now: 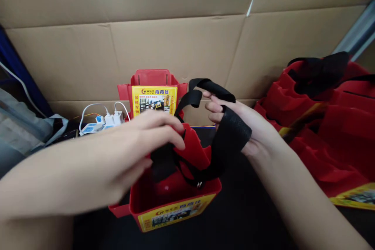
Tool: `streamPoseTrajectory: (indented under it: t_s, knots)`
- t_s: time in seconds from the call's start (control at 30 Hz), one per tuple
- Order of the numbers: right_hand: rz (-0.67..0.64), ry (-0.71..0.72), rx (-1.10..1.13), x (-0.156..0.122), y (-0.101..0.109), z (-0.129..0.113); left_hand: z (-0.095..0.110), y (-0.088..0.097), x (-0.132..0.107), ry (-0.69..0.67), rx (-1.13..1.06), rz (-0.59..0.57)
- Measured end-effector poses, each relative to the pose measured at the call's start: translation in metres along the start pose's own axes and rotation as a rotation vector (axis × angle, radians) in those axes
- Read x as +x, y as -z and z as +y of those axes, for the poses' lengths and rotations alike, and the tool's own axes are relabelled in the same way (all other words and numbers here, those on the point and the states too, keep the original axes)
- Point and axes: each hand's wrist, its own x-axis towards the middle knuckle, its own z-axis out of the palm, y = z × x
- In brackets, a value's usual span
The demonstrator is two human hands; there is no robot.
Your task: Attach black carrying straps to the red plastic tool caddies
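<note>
Black strap (231,136) draped around right hand (258,125), which curls closed on it, above red box (175,185).
Left hand (143,136) half-closed at box's back panel (193,146), probably steadying it; grip unclear. Raised right hand likely keeps slack clear. Box apparently on black counter (246,211).

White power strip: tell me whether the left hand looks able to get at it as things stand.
Probably yes: the white power strip sits just past the left forearm, and nothing visible stands between. The left hand, at the nearest red bin, would first have to leave it.
</note>
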Motion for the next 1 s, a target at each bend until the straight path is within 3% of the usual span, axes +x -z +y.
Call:
streamPoseTrajectory:
  t_s: [0.13,0.27,0.37,0.5,0.57,0.63,0.7,0.8,1.0]
  knots:
    - [0.109,0.065,0.154,-0.004,-0.008,0.0,0.019,-0.032,0.023,0.124,-0.097,-0.047]
    - [0.17,0.225,0.108,-0.012,-0.006,-0.001,0.013,-0.051,0.047,0.11,-0.249,-0.094]
    - [-0.006,0.312,-0.115,-0.018,0.0,-0.003,0.004,-0.04,0.047,0.117,-0.427,-0.122]
    - [-0.259,0.182,-0.632,-0.026,0.009,-0.001,-0.008,-0.019,0.038,0.099,-0.629,-0.219]
    - [-0.223,0.212,-0.926,-0.032,0.009,0.001,-0.013,-0.014,0.035,0.08,-0.67,-0.325]
    - [-0.133,0.346,-1.136,-0.037,0.006,0.004,-0.017,-0.014,0.035,0.05,-0.69,-0.378]
    - [-0.17,0.474,-1.233,-0.04,0.002,0.007,-0.02,-0.016,0.037,0.047,-0.675,-0.367]
    - [-0.371,0.535,-1.263,-0.038,-0.005,0.013,-0.02,-0.022,0.04,0.118,-0.585,-0.343]
    - [-0.396,0.58,-1.272,-0.025,-0.004,0.023,-0.022,-0.03,0.043,0.136,-0.512,-0.291]
